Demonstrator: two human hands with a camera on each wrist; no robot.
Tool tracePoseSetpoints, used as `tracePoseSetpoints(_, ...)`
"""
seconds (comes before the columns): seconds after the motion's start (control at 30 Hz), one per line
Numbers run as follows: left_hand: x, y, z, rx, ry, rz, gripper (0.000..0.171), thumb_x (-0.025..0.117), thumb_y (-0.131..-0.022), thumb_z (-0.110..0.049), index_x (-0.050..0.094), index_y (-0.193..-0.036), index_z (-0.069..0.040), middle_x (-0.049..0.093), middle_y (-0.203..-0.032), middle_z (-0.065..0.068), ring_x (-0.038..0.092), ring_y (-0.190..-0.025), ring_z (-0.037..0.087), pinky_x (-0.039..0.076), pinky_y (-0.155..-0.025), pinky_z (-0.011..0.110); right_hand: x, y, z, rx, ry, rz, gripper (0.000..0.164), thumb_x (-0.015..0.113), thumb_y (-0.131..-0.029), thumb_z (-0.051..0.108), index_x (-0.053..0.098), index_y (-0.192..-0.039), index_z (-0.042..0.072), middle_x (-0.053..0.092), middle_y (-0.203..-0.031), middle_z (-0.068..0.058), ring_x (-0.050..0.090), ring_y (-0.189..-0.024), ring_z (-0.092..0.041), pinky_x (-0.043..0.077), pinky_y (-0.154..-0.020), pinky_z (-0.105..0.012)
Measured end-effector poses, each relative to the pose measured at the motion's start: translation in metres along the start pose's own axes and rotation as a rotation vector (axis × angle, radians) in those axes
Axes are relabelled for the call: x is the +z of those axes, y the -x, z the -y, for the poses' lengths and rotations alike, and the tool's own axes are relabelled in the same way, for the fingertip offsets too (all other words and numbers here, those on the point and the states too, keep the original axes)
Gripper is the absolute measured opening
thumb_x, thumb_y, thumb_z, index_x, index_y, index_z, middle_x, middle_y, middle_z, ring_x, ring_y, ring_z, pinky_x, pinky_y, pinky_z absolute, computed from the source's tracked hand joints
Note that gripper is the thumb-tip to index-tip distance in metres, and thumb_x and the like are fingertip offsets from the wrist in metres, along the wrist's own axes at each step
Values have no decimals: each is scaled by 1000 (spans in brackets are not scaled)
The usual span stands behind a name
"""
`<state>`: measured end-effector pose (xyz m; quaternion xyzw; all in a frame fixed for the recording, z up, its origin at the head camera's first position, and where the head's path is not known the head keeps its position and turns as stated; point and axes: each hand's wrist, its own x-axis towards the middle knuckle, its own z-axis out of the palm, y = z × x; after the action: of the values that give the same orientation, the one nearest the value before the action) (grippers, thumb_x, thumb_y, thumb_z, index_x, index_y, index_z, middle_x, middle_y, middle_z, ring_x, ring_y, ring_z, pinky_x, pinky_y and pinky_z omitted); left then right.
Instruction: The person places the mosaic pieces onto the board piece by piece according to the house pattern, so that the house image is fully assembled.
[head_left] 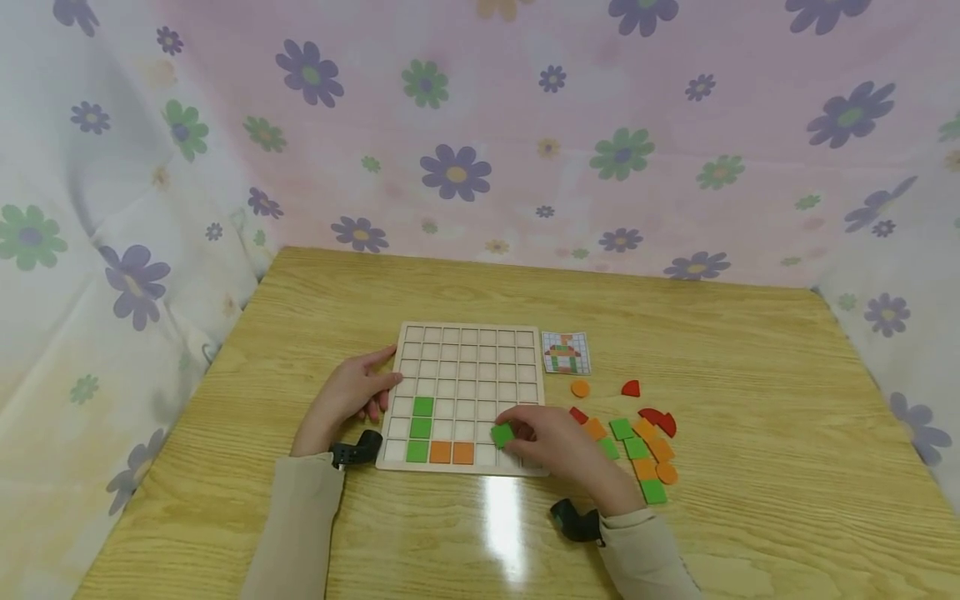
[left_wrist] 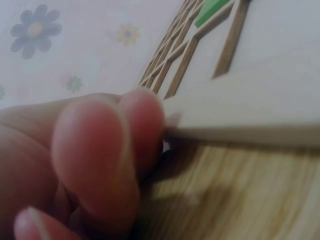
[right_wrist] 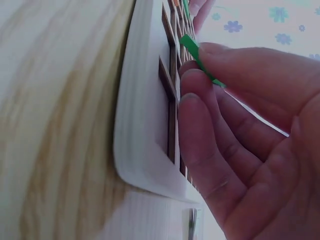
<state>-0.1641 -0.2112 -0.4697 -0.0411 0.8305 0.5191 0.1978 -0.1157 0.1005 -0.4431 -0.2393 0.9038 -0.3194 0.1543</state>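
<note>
A wooden grid board (head_left: 466,471) lies flat on the table in the head view. Three green squares (head_left: 421,427) form a column in its lower left, and two orange squares (head_left: 452,452) sit beside them in the bottom row. My left hand (head_left: 354,390) grips the board's left edge, its thumb over the rim; fingertips (left_wrist: 92,145) show against the frame in the left wrist view. Above the board's lower right, my right hand (head_left: 551,437) pinches a green square tile (head_left: 502,435) between thumb and fingers. The same tile (right_wrist: 197,57) appears tilted in the right wrist view.
Right of the board lie several loose green tiles (head_left: 653,492), orange tiles (head_left: 662,450), orange discs (head_left: 581,389) and red quarter-round pieces (head_left: 632,388). A small pattern card (head_left: 566,353) rests near the board's upper right corner. Flowered cloth (head_left: 525,125) hangs behind the table.
</note>
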Motion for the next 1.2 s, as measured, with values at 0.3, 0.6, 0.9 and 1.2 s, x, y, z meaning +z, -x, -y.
tracePoseSetpoints(0.3,0,0,0,0,-17,-5,58,59,-84,-39,33,-137,-35,58,-60,15,53,-41,23,41,-38,31,7,0,5,-19,-3,31,25,66,-81,28,63,-104,22,53,-71,15,48,-64,-5,42,-59,-23)
tracePoseSetpoints(0.6,0,0,-2,-5,-14,-3,58,59,-85,-36,33,-137,-34,58,-60,15,52,-40,23,41,-38,31,11,-1,10,-52,34,42,24,66,-80,30,64,-101,19,50,-66,14,45,-60,-4,41,-59,-22)
tracePoseSetpoints(0.9,-1,1,-2,-6,-14,-6,57,59,-85,-38,34,-136,-35,58,-61,15,52,-41,22,41,-38,30,14,-3,15,-54,75,47,22,66,-80,28,64,-100,19,49,-66,15,44,-59,-4,39,-57,-21)
tracePoseSetpoints(1.2,-2,0,-1,16,-21,2,57,58,-85,-38,33,-137,-35,58,-61,15,52,-42,23,41,-39,31,17,-2,18,-72,129,25,19,65,-80,22,61,-98,20,48,-74,13,45,-64,-5,39,-56,-20)
